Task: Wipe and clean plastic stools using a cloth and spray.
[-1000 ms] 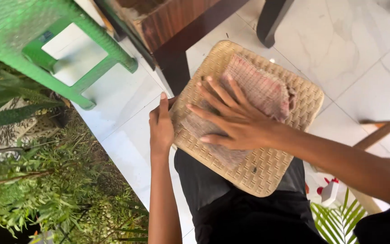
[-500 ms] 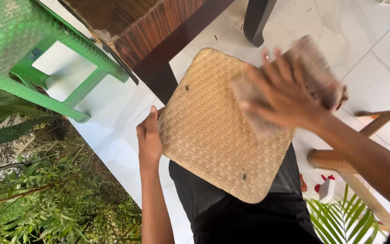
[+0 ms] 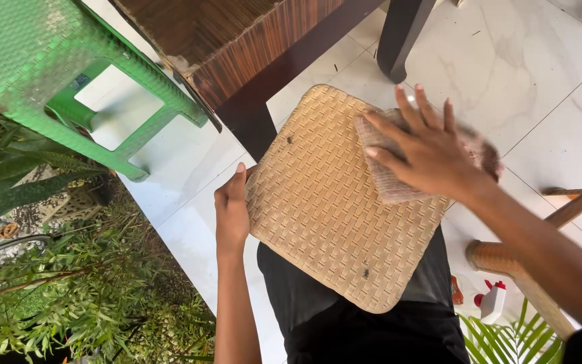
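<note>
Tan woven mat (image 3: 331, 222), few dark specks

The white marble-tiled floor (image 3: 547, 81) carried a green plastic stool (image 3: 55, 74), a dark table leg (image 3: 402, 37) and a small spray bottle (image 3: 493, 302).

Left hand (image 3: 232, 214) curled in a grip, arm straight down; right hand (image 3: 431, 152) lies flat, fingers (image 3: 409, 108) spread, forearm angled across

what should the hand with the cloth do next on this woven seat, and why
Probably sweep the cloth back down across the woven seat toward the dark specks near its lower edge. The right hand presses the cloth at the upper right, and the left hand steadies the seat's left edge.
</note>
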